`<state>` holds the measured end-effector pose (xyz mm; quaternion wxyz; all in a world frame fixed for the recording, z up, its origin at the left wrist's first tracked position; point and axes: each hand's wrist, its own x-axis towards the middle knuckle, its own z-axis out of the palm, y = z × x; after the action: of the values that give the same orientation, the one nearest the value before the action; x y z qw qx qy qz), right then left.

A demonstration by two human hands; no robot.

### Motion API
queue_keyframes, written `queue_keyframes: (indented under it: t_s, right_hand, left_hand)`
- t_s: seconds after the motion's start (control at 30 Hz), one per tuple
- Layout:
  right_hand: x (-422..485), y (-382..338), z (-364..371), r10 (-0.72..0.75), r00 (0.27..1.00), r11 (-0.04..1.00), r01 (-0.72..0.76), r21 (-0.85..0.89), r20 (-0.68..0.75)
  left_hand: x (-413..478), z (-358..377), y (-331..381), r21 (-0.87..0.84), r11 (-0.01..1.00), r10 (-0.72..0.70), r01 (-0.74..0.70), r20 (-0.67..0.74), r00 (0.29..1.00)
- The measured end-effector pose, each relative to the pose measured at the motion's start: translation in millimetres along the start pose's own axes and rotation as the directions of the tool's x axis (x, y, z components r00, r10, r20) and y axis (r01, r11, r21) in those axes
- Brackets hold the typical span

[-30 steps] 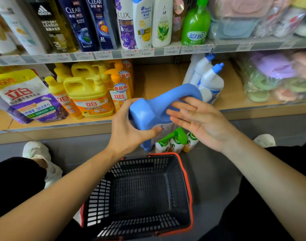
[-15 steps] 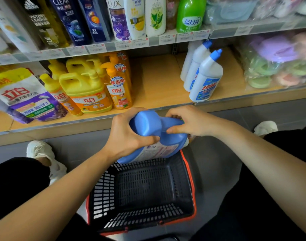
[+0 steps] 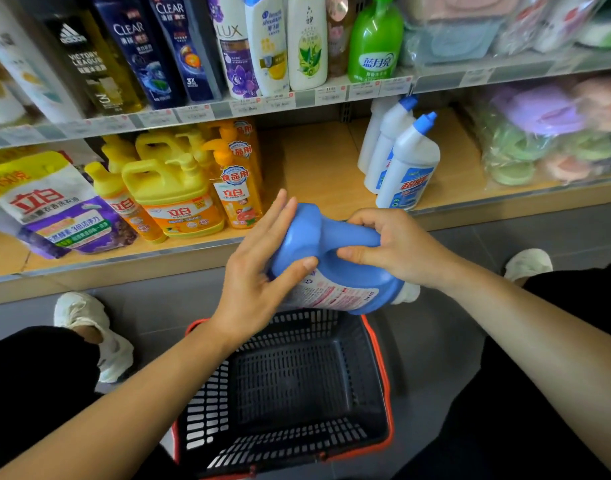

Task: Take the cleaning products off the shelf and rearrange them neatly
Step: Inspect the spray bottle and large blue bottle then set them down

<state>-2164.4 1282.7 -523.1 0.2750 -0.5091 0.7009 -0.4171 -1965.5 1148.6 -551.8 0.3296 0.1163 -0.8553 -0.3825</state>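
Item: blue plastic handled detergent bottle [image 3: 297,237], over black plastic basket [image 3: 380,344].
Right hand [image 3: 397,247]: grips its handle.
Left hand [image 3: 252,282]: flat against it.

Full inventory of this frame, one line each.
basket: 1, black, red rim, floor
blue detergent bottle: 1, blue, held tilted above basket
white bottles: 3, blue caps, lower shelf right
yellow bottles: several, yellow-orange, lower shelf left
pouch: 1, white-purple, lower shelf far left
shampoo bottles: row, mixed colours, upper shelf
green pump bottle: 1, upper shelf
bagged goods: several, pastel, shelves' right end
shoes: 2, white, floor
left hand: fingers straight against bottle
right hand: gripping bottle handle
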Motion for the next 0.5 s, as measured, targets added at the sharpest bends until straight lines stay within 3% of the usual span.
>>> queue_keyframes:
  t_s: [0.2, 0.37, 0.5]
  right_hand:
    - [-2, -1, 3, 0.028, 0.998, 0.998, -0.024, 0.063, -0.065]
    - [-5, 5, -1, 0.138, 0.982, 0.941, -0.090, 0.326, -0.128]
    - [-7, 5, -7, 0.168, 0.974, 0.910, -0.094, 0.404, -0.153]
  left_hand:
    - [-8, 6, -1, 0.127, 0.979, 0.175, -0.160, -0.117, 0.978]
    - [-13, -2, -9, 0.041, 0.997, 0.065, -0.063, -0.051, 0.997]
    - [-15, -8, -17, -0.005, 1.000, 0.020, -0.021, -0.025, 0.999]
